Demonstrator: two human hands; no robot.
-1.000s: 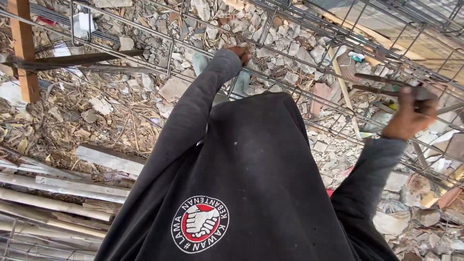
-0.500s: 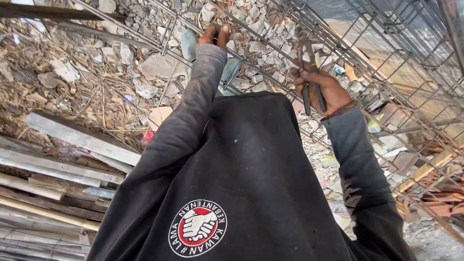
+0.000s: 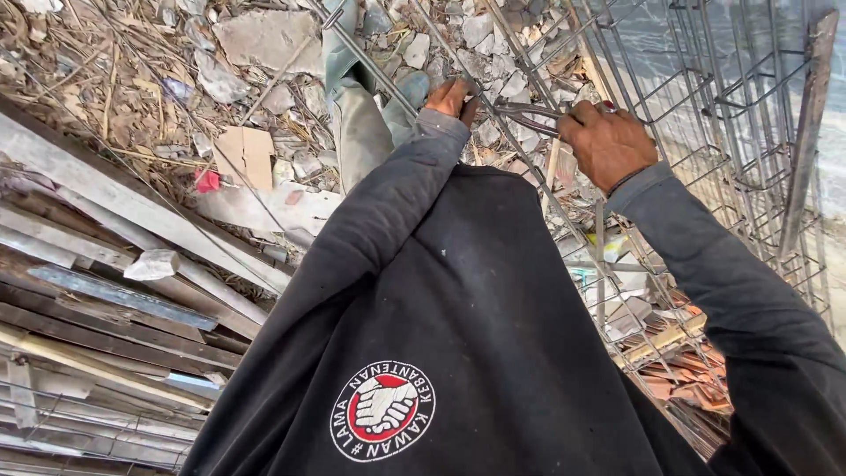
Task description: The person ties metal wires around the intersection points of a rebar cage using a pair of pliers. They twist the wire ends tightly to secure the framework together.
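Steel pliers (image 3: 520, 115) sit clenched in your right hand (image 3: 608, 141), tips meeting a rebar (image 3: 370, 66) of the cage (image 3: 705, 123); your left hand (image 3: 451, 97) grips that bar beside them.

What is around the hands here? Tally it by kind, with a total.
Hands: 2 (left hand, right hand)
Pincers, in the right hand: 1
Steel bar, at the left hand: 1
Rebar cage: 1
Cardboard piece: 1
Red scrap: 1
Total: 7
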